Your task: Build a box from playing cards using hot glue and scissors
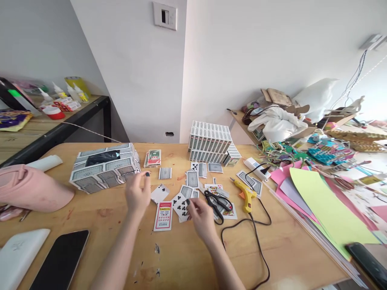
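My left hand (138, 191) is raised above the table by the right end of a long box (105, 171) covered in grey-backed playing cards. Its thumb stands apart from the curled fingers, and nothing shows between them. To the right, my right hand (202, 219) has its fingers drawn together over a clubs card (179, 204); whether something small is in them is hidden. Beside that hand lie black-handled scissors (218, 203). A red-and-white printed card (163, 216) lies between my forearms, with a spade card (160, 193) just behind it.
Card boxes (210, 141) stand stacked at the back. A yellow glue gun (245, 194) trails its cable near a power strip (256, 168). Coloured paper (326, 209) covers the right side. A pink pouch (36, 191), white case (22, 257) and phone (60, 259) lie left.
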The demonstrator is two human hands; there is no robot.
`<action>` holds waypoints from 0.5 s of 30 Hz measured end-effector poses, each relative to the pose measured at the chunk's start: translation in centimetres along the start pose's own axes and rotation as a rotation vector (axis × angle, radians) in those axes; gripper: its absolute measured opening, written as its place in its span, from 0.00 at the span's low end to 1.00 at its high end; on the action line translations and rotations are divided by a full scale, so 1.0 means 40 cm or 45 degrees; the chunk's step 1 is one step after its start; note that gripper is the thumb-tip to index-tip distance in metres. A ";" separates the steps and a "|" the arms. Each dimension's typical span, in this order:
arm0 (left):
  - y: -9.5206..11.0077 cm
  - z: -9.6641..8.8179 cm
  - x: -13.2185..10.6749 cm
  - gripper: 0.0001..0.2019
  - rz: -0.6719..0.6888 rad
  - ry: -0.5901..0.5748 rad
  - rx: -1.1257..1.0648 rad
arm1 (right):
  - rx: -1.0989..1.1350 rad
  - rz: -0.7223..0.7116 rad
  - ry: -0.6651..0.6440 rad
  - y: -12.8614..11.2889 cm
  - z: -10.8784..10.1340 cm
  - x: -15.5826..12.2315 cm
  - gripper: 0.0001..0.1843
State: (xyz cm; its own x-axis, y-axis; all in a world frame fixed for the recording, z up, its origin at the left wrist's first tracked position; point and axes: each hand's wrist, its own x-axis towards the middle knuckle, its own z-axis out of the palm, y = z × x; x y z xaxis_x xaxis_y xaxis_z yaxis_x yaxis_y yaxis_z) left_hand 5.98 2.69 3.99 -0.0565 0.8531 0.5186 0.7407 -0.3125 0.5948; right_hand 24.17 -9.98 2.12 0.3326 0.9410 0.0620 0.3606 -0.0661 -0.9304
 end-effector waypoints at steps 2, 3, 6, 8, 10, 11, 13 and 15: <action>0.010 0.056 -0.044 0.13 -0.097 -0.029 -0.124 | -0.188 -0.034 0.152 0.005 -0.069 0.034 0.13; 0.010 0.078 -0.057 0.13 -0.126 -0.042 -0.174 | -0.328 -0.032 0.214 0.013 -0.107 0.052 0.12; -0.002 0.110 -0.063 0.13 -0.166 -0.080 -0.281 | -0.751 0.112 0.244 0.055 -0.205 0.105 0.12; -0.013 0.113 -0.054 0.13 -0.192 -0.111 -0.325 | -0.876 0.184 0.206 0.087 -0.244 0.131 0.12; -0.022 0.112 -0.046 0.13 -0.239 -0.150 -0.365 | -0.900 0.245 0.142 0.109 -0.263 0.150 0.09; -0.025 0.111 -0.044 0.13 -0.270 -0.173 -0.386 | -0.892 0.268 0.111 0.114 -0.268 0.158 0.07; -0.027 0.112 -0.043 0.13 -0.323 -0.212 -0.424 | -0.877 0.290 0.073 0.113 -0.275 0.172 0.03; -0.026 0.113 -0.045 0.13 -0.335 -0.224 -0.449 | -0.809 0.286 0.074 0.098 -0.276 0.184 0.01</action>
State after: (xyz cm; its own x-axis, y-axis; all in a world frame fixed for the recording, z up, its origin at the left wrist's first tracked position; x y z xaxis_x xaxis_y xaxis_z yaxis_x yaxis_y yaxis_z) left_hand 8.33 3.38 -0.33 -0.0750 0.9707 0.2282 0.4424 -0.1727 0.8800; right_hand 37.65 -6.97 2.93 0.4994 0.8634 -0.0723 0.7135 -0.4572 -0.5309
